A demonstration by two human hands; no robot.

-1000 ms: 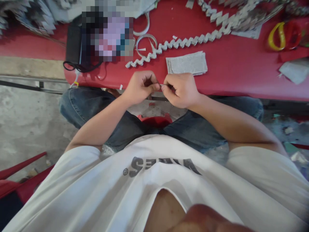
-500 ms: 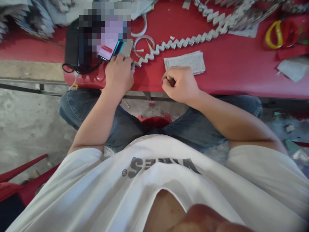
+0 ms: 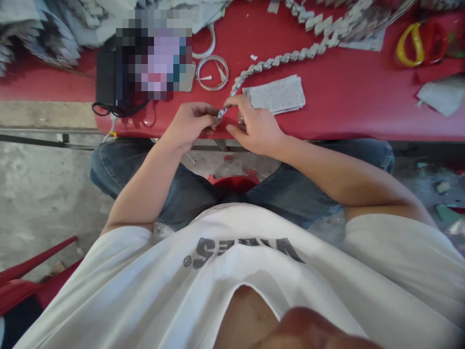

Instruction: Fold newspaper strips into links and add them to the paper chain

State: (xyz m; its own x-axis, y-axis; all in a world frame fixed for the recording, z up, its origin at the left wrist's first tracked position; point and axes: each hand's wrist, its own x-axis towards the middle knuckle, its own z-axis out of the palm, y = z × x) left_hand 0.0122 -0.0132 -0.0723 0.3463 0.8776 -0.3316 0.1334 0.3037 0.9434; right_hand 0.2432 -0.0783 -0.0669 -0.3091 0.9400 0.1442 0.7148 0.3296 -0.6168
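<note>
A zigzag chain of folded paper (image 3: 278,60) runs from the back right of the red table down to my hands. My left hand (image 3: 191,123) is closed, pinching the near end of the chain between thumb and fingers. Just to the right, my right hand (image 3: 257,123) has its thumb and index finger apart, the index fingertip close to the chain; whether it touches cannot be made out. Right behind that hand lies a small stack of folded printed paper strips (image 3: 278,94).
Two white rings (image 3: 212,72) and a blurred-out phone (image 3: 160,63) lie at the back left, near a black box (image 3: 105,72) with a cable. Yellow-handled scissors (image 3: 412,46) and a crumpled pale piece (image 3: 441,94) are at the right. Paper bundles (image 3: 54,34) crowd the back left.
My left hand has moved right, away from the phone, bringing the chain's end along. The right hand has uncurled and shifted left toward it. The chain now bends down more steeply.
</note>
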